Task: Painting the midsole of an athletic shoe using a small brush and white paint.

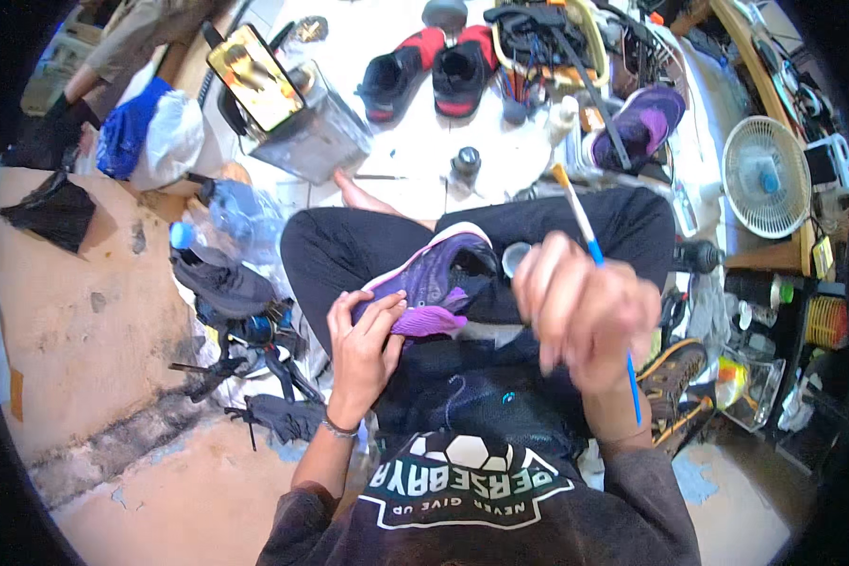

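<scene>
A purple sneaker (pixel 413 283) with a pink sole edge lies across my lap, its dark opening facing up and its purple tongue pulled out. My left hand (pixel 363 341) grips it at the toe, with fingers over the upper. Raised above my right thigh, my right hand (pixel 585 307) is wrapped round a thin paintbrush (pixel 580 215) with a blue and white handle and its tan bristles pointing up. The right fingers are somewhat smeared by motion. A small round whitish cup (pixel 515 258) sits beside the right fingers, partly hidden.
Beyond my legs stand a dark bottle (pixel 465 166), black-and-red shoes (pixel 462 75) and another purple sneaker (pixel 639 127). A phone (pixel 257 77) leans on a metal box (pixel 316 141). A white fan (pixel 767 177) stands right; brown shoes (pixel 674 373) and a grey shoe (pixel 221 283) flank me.
</scene>
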Available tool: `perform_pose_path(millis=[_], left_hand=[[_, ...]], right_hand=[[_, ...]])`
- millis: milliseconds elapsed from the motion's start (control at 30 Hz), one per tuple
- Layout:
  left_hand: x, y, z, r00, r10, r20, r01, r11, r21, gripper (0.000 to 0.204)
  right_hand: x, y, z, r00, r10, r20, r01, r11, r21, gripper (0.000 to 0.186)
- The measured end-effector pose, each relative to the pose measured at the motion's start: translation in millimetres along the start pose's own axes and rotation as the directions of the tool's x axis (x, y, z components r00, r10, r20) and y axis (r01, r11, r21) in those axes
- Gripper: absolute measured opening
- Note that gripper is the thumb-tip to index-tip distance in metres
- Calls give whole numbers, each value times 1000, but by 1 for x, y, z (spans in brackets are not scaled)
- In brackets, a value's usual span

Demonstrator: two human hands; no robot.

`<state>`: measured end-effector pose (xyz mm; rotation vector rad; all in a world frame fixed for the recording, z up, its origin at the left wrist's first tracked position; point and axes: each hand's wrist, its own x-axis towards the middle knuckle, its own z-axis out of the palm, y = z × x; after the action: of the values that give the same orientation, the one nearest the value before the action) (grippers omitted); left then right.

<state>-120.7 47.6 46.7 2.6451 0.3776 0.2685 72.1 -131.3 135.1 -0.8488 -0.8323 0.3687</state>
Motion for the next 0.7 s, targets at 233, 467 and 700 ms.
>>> perform_pose_path(millis=[233, 467, 700], left_hand=[[52, -18, -51, 984, -92, 151, 150, 885, -441, 52], [99, -62, -19, 977, -74, 198, 97, 989, -108, 26], [96, -36, 9, 962, -228, 151, 199, 962, 188, 35]], right_hand=[[49, -48, 107, 942, -286, -178, 334, 858, 390, 55], [61, -31, 106, 715, -608, -345, 698, 591, 405, 55], [37, -30, -5, 983, -110, 148, 114, 993, -18, 53]])
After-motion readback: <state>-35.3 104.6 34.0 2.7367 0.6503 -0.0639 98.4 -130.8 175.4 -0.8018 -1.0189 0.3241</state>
